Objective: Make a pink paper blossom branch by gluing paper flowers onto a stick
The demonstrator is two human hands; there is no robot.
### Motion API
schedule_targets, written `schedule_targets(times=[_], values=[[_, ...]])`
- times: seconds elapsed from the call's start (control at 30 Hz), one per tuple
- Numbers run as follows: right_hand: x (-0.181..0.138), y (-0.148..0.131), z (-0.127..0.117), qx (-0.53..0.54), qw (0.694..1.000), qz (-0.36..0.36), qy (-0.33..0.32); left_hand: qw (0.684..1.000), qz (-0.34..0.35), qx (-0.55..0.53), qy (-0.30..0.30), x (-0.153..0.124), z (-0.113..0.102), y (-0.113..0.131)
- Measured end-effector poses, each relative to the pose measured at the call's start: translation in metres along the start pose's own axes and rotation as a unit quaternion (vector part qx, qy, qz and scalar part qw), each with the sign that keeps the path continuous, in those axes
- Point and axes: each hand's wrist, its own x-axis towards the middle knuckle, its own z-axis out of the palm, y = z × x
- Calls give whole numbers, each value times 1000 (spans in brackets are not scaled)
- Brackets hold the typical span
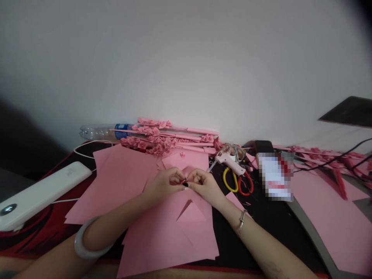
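Note:
My left hand [164, 183] and my right hand [203, 183] meet fingertip to fingertip over the middle of the table. Both are pinched on a small pink paper piece [184, 180] between them; its shape is mostly hidden by the fingers. Under the hands lie loose pink paper sheets [171, 232], one with a triangular cut in it. A pale bangle sits on my left wrist and a thin bracelet on my right.
Pink paper flower stems [168, 136] are piled against the wall beside a plastic bottle [101, 131]. A pink glue gun [229, 159] and yellow-and-red scissors [238, 182] lie to the right. A white power bank [40, 193] is at left. More pink sheets [334, 217] cover the right side.

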Motion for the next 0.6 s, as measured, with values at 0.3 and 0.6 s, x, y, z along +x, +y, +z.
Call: schedule_targets(times=[0.3,0.6], values=[[1,1,-4,-5,999,30,-31,999,-11,9,-29,-3,1,5],[2,-1,-5,28,997,54,-43,999,-8,-14,-38,-1,2,6]])
